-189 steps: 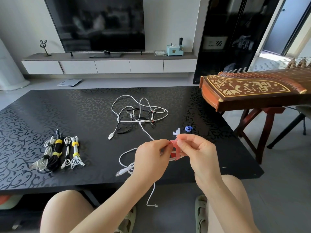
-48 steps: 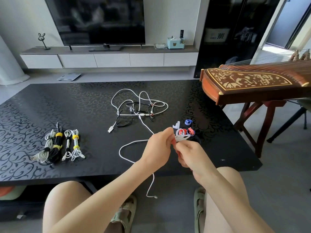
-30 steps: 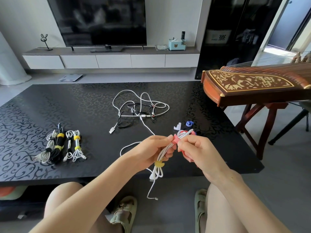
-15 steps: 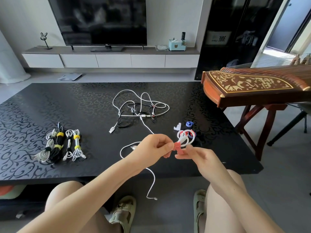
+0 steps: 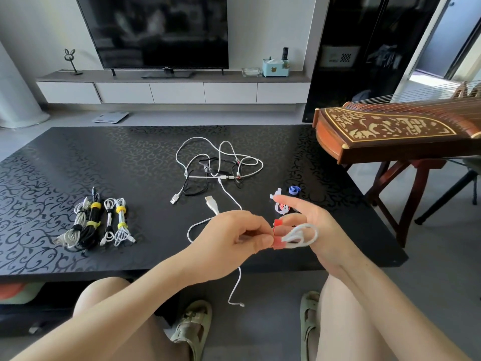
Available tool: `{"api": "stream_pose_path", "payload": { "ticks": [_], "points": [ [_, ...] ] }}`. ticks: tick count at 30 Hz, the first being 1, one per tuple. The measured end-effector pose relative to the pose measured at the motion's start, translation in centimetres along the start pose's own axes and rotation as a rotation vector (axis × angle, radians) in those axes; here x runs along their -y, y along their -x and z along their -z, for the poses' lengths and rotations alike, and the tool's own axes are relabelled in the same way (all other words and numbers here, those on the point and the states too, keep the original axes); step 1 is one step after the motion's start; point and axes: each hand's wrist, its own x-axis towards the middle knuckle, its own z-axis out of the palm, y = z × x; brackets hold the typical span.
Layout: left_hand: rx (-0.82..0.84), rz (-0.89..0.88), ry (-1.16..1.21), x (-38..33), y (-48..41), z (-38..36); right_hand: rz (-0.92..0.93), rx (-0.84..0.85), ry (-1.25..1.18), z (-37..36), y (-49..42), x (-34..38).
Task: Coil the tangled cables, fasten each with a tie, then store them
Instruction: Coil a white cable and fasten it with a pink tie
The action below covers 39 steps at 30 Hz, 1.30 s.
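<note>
Two fingers of my left hand [image 5: 229, 241] are pinching the cable coil's [image 5: 303, 233] red tie [image 5: 276, 243], touching my right hand [image 5: 321, 230], whose grip is unclear.

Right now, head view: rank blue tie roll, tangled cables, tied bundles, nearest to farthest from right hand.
1. Blue tie roll, just beyond the right hand.
2. Tangled cables, mid-table, further back.
3. Tied bundles, far left.
</note>
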Motion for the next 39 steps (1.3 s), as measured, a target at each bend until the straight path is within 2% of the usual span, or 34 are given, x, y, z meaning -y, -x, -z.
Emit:
{"api": "stream_pose_path", "payload": {
  "ticks": [3, 6, 9, 12, 14, 18, 21, 23, 26, 31, 33, 35, 37, 39],
  "points": [
    [0.018, -0.090, -0.059, -0.3, 0.4, 0.1, 0.008, 0.099, 0.211, 0.1, -0.2, 1.5],
    [0.004, -0.071, -0.069, -0.2, 0.6, 0.1, 0.172, 0.041, 0.343, -0.2, -0.4, 3.2],
    [-0.019, 0.012, -0.036, -0.2, 0.6, -0.7, 0.375, 0.009, 0.521, -0.7, -0.8, 4.5],
    [-0.057, 0.209, -0.011, 0.1, 0.4, -1.3, 0.509, -0.064, 0.676, -1.5, -0.8, 4.6],
    [-0.039, 0.349, 0.136, 0.4, 0.5, -1.0, 0.568, -0.101, 0.658, -1.8, -0.4, 4.1],
    [0.104, 0.612, 0.529, 0.4, 0.0, -0.7, 0.707, -0.124, 0.677, -2.3, 0.6, 2.7],
    [0.175, 0.733, 0.842, 0.8, -0.5, -0.5, 0.911, -0.167, 0.844, -2.3, 1.2, 1.6],
    [0.245, 0.762, 0.966, 1.0, -0.5, -0.3, 1.043, -0.222, 0.920, -1.9, 1.5, 0.8],
    [0.289, 0.744, 1.092, 0.9, -0.7, -0.2, 1.217, -0.312, 1.060, -0.9, 1.6, 0.0],
    [0.193, 0.751, 0.997, 1.7, -1.2, 0.1, 1.384, -0.356, 1.464, 0.3, 1.6, -1.4],
    [0.068, 0.692, 0.835, 1.9, -1.3, 0.5, 1.375, -0.365, 1.487, 0.8, 2.4, -2.1],
    [-0.097, 0.583, 0.608, 2.2, -1.2, 0.8, 1.277, -0.394, 1.318, 1.0, 3.5, -2.6],
    [-0.203, 0.447, 0.430, 2.3, -1.0, 0.9, 0.974, -0.425, 0.926, 0.4, 4.2, -2.4],
    [-0.236, 0.296, 0.267, 2.2, -0.8, 0.8, 0.422, -0.390, 0.356, -1.0, 4.0, -1.5]
  ]
}}
